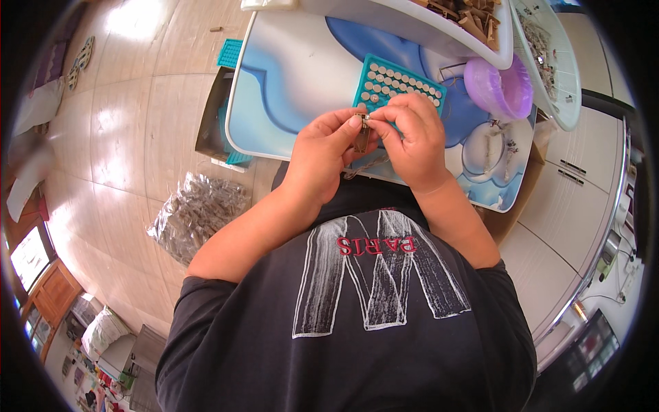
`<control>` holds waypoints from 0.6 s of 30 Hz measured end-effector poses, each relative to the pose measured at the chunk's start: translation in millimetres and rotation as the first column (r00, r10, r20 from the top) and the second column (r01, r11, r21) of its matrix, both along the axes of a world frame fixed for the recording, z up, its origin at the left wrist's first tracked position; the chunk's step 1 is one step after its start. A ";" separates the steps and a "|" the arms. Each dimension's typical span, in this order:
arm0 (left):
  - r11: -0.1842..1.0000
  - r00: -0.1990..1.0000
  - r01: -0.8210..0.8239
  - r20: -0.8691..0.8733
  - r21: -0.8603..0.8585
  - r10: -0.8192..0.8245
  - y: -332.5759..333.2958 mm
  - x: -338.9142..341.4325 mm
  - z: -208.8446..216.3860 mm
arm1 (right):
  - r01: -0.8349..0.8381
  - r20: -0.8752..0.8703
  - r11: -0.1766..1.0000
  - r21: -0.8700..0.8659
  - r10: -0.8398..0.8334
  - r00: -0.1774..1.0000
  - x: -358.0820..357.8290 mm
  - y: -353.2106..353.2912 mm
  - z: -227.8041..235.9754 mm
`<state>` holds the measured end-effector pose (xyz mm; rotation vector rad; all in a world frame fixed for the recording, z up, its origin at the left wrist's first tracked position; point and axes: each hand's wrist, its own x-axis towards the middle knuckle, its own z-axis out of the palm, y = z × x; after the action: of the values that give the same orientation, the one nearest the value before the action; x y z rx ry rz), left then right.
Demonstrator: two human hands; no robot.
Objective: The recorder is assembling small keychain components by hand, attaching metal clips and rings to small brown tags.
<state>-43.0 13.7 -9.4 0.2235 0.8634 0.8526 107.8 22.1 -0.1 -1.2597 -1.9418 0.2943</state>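
Over the near edge of the table, my left hand [319, 147] grips a small brown-bronze piece [362, 137] between thumb and fingers. My right hand [415, 141] is closed in a pinch at the top end of that piece, on a tiny light-coloured part too small to name. A twisted grey cord or wire bundle [367, 167] shows just below both hands. Right behind the fingers lies a teal tray [362, 72] holding rows of round, whitish-topped pieces; my fingers hide its front part.
Along the far side of the blue-and-white table [274, 62] stands a white bin [412, 17] of brown pieces. Right of the tray are a purple bowl [498, 86] and a pale green basket [566, 75]. On the floor at left sit a clear bag [199, 216] and a cardboard box [211, 113].
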 end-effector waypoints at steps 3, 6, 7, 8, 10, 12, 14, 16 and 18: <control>1.000 1.000 0.003 -0.030 -0.007 -0.004 -0.8 1.3 3.4 | -0.007 0.024 1.000 0.004 0.007 1.000 -2.7 -1.6 2.5; 1.000 1.000 -0.001 -0.012 0.003 0.001 -2.9 3.5 0.6 | -0.008 0.026 0.999 -0.039 0.009 1.000 -4.5 -4.3 3.3; 1.000 1.000 -0.009 -0.025 0.001 0.009 -3.5 3.3 0.0 | -0.014 0.021 0.998 -0.057 0.015 1.000 -5.1 -4.6 2.5; 1.000 0.999 -0.018 -0.039 -0.005 0.017 -5.4 2.6 1.1 | -0.021 0.016 0.997 -0.078 0.022 1.000 -5.8 -6.4 1.7; 1.000 0.999 -0.021 -0.033 0.006 0.021 -6.2 1.4 5.0 | -0.028 0.013 0.998 -0.059 0.029 1.000 -6.7 -8.3 0.6; 0.999 0.999 -0.033 -0.027 0.013 0.033 -6.4 0.6 6.8 | -0.038 -0.023 0.997 -0.072 0.036 0.999 -7.0 -9.6 1.8; 1.000 1.000 -0.025 -0.012 0.018 0.025 -4.8 -1.1 6.6 | -0.050 -0.028 0.996 -0.079 0.048 0.998 -5.6 -9.5 6.0; 1.000 1.000 -0.017 0.002 0.020 0.017 -3.4 -2.4 4.6 | -0.092 -0.046 0.988 -0.126 0.087 0.995 -3.0 -7.3 10.7; 1.000 1.000 0.029 0.007 0.012 -0.029 -2.4 -3.9 2.6 | -0.135 -0.051 0.983 -0.125 0.130 0.990 3.1 -0.2 18.0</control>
<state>-46.8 11.3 -6.8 0.2431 0.8471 0.8315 111.0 21.9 17.9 -1.1967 -2.0002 0.5167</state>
